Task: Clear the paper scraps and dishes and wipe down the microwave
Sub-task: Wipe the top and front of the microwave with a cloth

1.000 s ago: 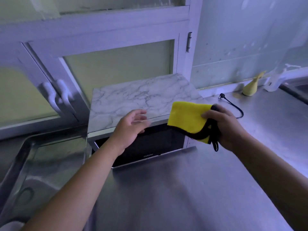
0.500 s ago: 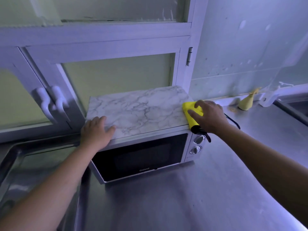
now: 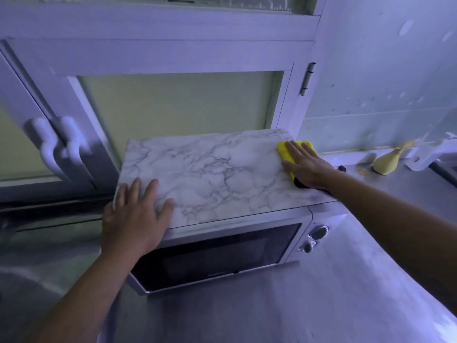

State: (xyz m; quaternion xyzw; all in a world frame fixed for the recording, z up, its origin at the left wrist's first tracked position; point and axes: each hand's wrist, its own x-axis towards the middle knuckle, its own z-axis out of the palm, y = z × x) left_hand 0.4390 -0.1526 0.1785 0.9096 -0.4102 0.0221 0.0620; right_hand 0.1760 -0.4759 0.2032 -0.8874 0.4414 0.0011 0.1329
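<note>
We had the yellow cloth (image 3: pixel 284 151) on the microwave (image 3: pixel 217 174)!
Our right hand (image 3: pixel 306 167) pressed it flat-fingered at the far right; our left hand (image 3: pixel 134 219) lay open on the near-left corner.

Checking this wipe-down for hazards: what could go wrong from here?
The yellow cloth sits at the right edge of the marble-patterned top under the flat right hand; an outward push could drop it onto the counter. The left hand leans on the front-left corner; the microwave might slide.
</note>
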